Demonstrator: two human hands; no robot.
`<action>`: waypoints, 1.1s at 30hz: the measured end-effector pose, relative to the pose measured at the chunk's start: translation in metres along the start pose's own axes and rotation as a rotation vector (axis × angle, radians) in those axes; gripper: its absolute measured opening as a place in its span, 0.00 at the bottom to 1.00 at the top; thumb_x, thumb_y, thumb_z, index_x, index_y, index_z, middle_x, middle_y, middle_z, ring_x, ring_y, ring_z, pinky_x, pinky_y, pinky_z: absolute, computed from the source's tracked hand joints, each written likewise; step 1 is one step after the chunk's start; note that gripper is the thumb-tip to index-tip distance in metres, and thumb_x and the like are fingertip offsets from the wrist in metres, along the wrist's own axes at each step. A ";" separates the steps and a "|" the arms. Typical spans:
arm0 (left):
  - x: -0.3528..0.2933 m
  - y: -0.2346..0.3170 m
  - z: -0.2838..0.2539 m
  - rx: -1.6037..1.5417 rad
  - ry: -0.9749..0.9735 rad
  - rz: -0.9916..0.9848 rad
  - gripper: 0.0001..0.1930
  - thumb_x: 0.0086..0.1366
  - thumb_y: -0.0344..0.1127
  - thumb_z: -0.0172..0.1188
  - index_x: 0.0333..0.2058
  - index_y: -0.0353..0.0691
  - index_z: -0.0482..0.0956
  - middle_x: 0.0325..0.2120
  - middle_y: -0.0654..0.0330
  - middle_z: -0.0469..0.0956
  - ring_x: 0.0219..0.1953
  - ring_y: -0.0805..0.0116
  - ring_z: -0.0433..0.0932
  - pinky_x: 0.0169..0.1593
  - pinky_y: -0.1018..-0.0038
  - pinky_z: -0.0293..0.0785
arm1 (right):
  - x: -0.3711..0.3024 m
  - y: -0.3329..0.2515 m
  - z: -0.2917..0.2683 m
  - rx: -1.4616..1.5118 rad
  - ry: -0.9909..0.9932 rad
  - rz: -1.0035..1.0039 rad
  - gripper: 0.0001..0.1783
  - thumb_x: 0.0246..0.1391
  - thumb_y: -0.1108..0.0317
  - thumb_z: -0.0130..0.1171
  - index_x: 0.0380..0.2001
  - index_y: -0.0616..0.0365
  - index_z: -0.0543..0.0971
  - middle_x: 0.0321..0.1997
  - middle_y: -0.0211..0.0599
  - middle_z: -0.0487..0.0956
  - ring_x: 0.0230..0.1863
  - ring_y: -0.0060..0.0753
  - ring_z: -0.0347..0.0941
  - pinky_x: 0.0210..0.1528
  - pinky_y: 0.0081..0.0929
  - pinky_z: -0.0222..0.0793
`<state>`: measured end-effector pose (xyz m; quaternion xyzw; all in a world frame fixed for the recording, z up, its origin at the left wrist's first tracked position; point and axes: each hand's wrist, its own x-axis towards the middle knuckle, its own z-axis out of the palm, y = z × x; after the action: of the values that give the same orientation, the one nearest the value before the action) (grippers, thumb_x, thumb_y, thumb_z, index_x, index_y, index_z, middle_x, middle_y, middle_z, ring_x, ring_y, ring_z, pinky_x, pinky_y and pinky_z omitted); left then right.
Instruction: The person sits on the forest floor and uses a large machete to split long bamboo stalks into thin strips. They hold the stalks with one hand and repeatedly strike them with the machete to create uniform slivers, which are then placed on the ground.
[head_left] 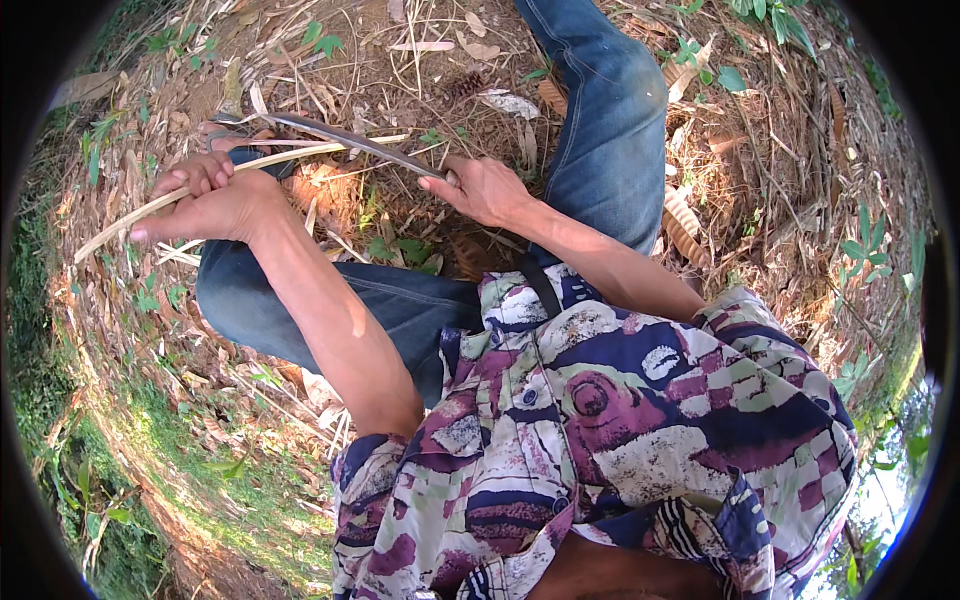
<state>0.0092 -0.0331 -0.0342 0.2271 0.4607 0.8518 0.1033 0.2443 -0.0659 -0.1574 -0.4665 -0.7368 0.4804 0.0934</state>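
Note:
My left hand [205,200] is closed around a long, pale split strip, which looks like bamboo [120,222]. One end of the strip sticks out at the lower left, while the other reaches right, past the knife. In my right hand [485,190] is the handle of a long, slightly curved knife [365,146]; my fingers mostly hide the handle. Its dark blade points up and left, crossing the strip between my hands. Whether the edge bites into the strip I cannot tell.
I sit on the ground with my jeans-clad legs [612,130] bent apart on either side of the work. Dry leaves [683,222], twigs and pale slivers litter the brown soil. Small green plants [868,245] grow around, with a grassy strip [240,480] at lower left.

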 end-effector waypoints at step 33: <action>-0.010 -0.012 0.006 -0.040 -0.102 0.134 0.24 0.63 0.60 0.50 0.26 0.44 0.61 0.13 0.69 0.55 0.15 0.78 0.55 0.21 0.82 0.56 | 0.014 0.004 0.007 0.004 -0.016 0.110 0.35 0.55 0.39 0.46 0.22 0.68 0.76 0.21 0.58 0.76 0.30 0.58 0.76 0.36 0.48 0.71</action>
<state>0.0207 -0.0257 -0.0439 0.2984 0.4215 0.8532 0.0738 0.2349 -0.0592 -0.1682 -0.5022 -0.7098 0.4900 0.0619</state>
